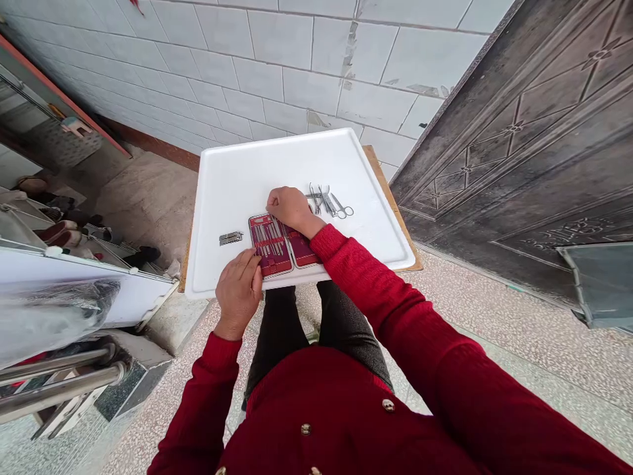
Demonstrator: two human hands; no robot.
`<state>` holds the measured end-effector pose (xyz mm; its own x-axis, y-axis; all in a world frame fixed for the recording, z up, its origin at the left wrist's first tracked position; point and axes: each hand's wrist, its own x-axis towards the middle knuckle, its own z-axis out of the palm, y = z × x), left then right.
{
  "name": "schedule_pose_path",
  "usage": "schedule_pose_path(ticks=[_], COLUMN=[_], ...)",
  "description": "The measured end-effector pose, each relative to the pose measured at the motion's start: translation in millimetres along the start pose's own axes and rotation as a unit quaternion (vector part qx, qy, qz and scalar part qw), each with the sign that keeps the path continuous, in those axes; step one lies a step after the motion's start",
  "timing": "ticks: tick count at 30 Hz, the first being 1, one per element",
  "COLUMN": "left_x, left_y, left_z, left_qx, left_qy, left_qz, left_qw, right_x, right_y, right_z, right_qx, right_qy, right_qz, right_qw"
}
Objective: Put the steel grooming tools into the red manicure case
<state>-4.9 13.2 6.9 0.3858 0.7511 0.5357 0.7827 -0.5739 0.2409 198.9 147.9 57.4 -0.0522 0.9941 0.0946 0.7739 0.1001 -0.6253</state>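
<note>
An opened red manicure case [270,264] lies on the white tray [232,178], several slim metal tools held in a row in its left half. My left hand [240,284] grips the case's left edge, its fingers pressed together. Over the top of the case reaches my right hand [289,208], its fingers curled in a pinch; what they hold, if anything, is hidden. Nail clippers [231,238] rest left of the case. Right of my right hand are small scissors [342,208] and several plier-like metal tools [320,198], partly overlapping.
The tray sits on a wooden board [390,191] against a white tiled wall [277,72]. A dark metal door [494,145] stands at right. On the left are a rack with shoes [64,231] and metal rails [64,386].
</note>
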Motion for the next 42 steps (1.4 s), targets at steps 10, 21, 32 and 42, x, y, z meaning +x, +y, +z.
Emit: schedule_pose_path(ticks=[10, 21, 32, 42], left_x=[0.4, 0.0, 0.5, -2.3], left_y=[-0.5, -2.9, -3.8, -3.4], left_z=[0.2, 3.5, 3.8, 6.2], left_qx=[-0.002, 0.005, 0.014, 0.012], left_qy=[0.003, 0.026, 0.037, 0.044], left_qz=[0.002, 0.016, 0.035, 0.035], left_qw=[1.0, 1.0, 0.999, 0.998], right_x=[-6.3, -30.2, -51.6, -79.4], right_y=[1.3, 0.5, -7.3, 7.2], right_z=[-0.4, 2.6, -5.6, -7.9], right_qx=[-0.011, -0.046, -0.124, -0.068], right_qy=[0.008, 0.014, -0.009, 0.017], right_qz=[-0.025, -0.057, -0.084, -0.116], right_qw=[1.0, 0.997, 0.989, 0.991])
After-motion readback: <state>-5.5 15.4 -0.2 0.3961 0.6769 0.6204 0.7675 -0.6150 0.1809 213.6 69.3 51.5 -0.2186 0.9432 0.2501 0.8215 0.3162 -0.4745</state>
